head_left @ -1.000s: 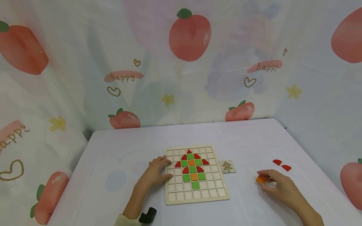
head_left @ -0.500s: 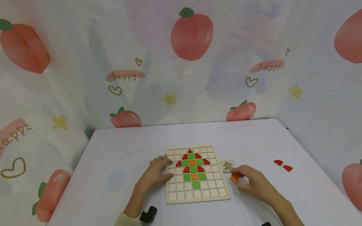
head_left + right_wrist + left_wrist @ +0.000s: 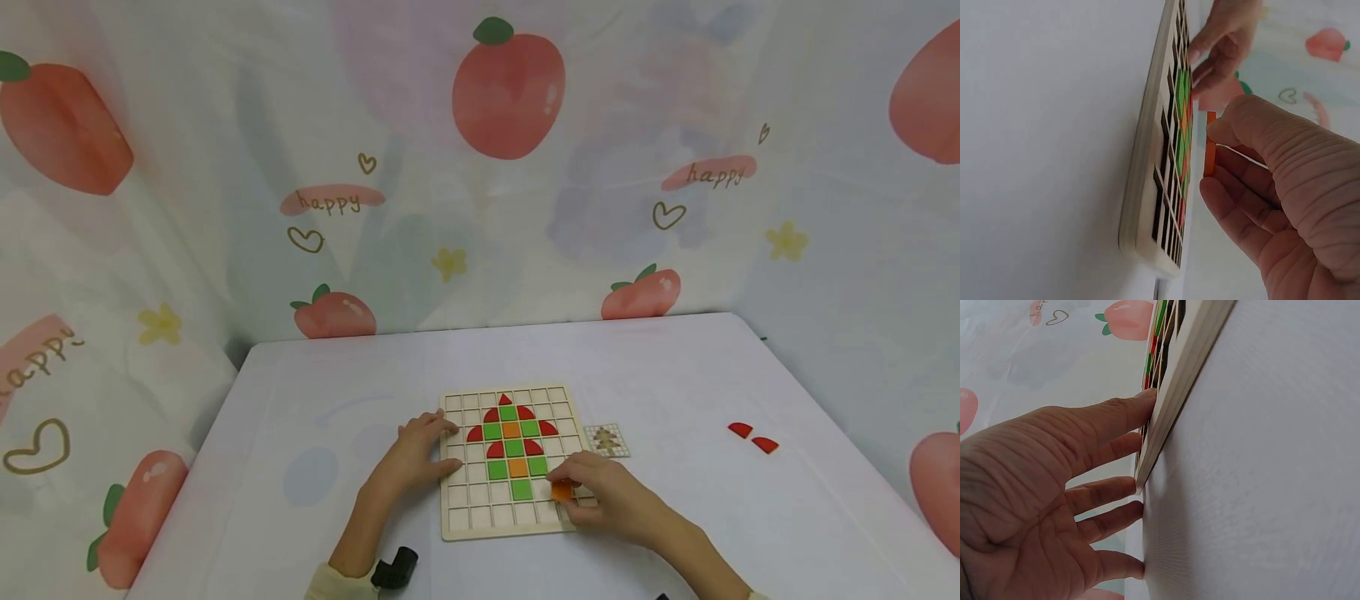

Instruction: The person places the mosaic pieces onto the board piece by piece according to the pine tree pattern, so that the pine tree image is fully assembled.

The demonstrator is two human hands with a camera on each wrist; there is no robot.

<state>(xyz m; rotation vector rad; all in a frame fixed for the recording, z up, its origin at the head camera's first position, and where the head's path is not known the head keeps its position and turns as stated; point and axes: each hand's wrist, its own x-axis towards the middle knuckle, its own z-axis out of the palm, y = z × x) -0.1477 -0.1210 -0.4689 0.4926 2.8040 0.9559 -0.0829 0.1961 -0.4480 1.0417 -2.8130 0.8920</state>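
Note:
My right hand (image 3: 618, 496) pinches an orange square tile (image 3: 562, 491) between thumb and fingers, over the lower right part of a wooden grid board (image 3: 459, 518). In the right wrist view the tile (image 3: 1210, 150) stands edge-on, apart from the board's surface. My left hand (image 3: 408, 458) rests at the board's left edge, fingers spread; in the left wrist view the thumb (image 3: 1129, 412) touches the board's rim. Green squares, orange squares and red curved pieces form a tree shape on the board, topped by a small red triangle (image 3: 505, 400).
A small pattern card (image 3: 607, 440) with a tree picture lies just right of the board. Farther right are two red quarter-round tiles (image 3: 740, 429) on the white table (image 3: 360, 375). A fruit-printed cloth (image 3: 480, 225) hangs behind the table.
My right hand has carried the orange tile leftward from the right side of the table, past the card, to over the board. The left hand has stayed at the board's edge.

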